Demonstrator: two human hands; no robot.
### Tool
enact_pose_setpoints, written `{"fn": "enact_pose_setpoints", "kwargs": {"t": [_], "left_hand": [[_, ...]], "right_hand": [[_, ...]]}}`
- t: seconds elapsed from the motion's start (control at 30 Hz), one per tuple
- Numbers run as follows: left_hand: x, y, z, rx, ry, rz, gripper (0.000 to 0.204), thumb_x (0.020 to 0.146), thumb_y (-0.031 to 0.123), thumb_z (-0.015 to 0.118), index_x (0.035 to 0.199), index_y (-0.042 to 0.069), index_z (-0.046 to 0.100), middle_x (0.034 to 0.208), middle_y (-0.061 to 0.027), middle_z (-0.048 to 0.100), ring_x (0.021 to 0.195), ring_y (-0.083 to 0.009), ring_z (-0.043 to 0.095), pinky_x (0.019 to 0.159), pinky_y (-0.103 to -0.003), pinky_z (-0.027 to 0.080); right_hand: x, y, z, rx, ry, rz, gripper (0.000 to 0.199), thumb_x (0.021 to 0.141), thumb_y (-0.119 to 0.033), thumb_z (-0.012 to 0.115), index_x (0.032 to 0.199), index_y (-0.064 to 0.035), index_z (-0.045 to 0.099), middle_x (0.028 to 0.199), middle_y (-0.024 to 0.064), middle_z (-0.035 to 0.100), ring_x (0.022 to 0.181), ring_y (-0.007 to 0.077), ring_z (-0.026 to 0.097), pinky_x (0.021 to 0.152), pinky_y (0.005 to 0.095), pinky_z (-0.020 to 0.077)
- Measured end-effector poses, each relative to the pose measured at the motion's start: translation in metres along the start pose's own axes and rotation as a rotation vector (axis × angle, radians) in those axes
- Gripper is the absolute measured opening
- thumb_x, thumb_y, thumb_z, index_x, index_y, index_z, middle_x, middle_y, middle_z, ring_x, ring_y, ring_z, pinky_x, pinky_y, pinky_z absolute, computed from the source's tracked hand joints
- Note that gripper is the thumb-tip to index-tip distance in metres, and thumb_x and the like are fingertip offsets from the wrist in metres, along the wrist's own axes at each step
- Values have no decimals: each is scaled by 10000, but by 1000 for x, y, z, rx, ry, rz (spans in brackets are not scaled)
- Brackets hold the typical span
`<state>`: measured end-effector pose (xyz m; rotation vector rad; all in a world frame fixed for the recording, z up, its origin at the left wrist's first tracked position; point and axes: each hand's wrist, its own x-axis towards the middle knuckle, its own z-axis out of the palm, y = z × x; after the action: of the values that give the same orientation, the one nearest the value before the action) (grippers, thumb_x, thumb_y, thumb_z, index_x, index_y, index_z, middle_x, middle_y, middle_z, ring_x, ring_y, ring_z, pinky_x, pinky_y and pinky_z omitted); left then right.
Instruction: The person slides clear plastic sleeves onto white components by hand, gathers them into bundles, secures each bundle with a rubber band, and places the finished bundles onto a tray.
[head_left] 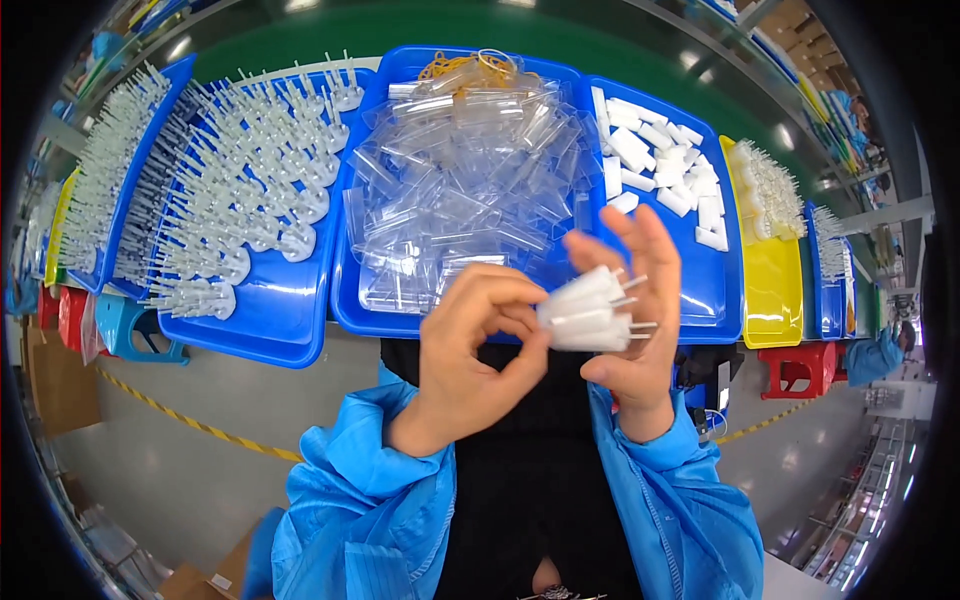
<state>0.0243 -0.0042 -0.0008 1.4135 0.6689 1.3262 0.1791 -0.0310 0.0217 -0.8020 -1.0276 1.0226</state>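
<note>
My left hand [470, 355] pinches the narrow end of a white plastic piece [588, 318] between thumb and fingers. This piece is a bundle of tapered tubes with thin pins sticking out toward the right. Around its pin end my right hand [658, 372] is spread, fingers raised and thumb apart, slightly blurred. Whether the right hand touches the pins, I cannot tell. Beyond the hands lies a blue tray [350, 290] heaped with clear plastic sleeves [460, 180]. White blocks [655, 155] lie in another blue tray [705, 300] to the right.
At left, a blue tray [270, 325] holds rows of pale pronged pieces [245, 165]. Yellow rubber bands [465, 70] top the sleeves. A yellow tray [775, 290] with more pronged pieces [770, 190] stands at right. Red [800, 372] and light-blue stools [135, 330] sit below.
</note>
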Motion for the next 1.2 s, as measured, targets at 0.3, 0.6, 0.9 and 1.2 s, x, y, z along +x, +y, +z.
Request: {"fn": "enact_pose_setpoints", "kwargs": {"t": [0.3,0.6,0.9,1.2], "left_hand": [[-8,-1,8,183,-229,68,497,711,97,815,1150,12,597,1131,-140,605,885,-231,617,700,-298,519],[-8,10,-28,-143,24,72,465,780,-39,716,1195,-50,508,1188,-183,533,1123,-272,577,923,-343,517],[-9,8,-44,-347,128,-77,402,813,-68,641,1197,-34,531,1268,-181,451,1117,-276,556,847,-387,576],[-10,2,-33,-412,108,-38,349,792,-23,708,1121,-20,593,1253,-170,473,1115,-282,567,904,-384,529]], "right_hand": [[-14,15,3,-126,101,-80,448,913,-159,597,1275,35,419,834,87,615,907,246,654,933,430,482],[48,16,-7,-1064,-238,-259,199,778,-54,701,972,-34,664,950,103,591,792,246,599,703,332,487],[45,17,-4,-1235,-127,-153,258,677,-64,780,906,-41,664,845,84,578,715,234,590,602,316,470],[21,0,-28,-723,88,-262,302,706,34,719,1003,-7,684,961,93,599,799,130,548,692,247,437]]}}
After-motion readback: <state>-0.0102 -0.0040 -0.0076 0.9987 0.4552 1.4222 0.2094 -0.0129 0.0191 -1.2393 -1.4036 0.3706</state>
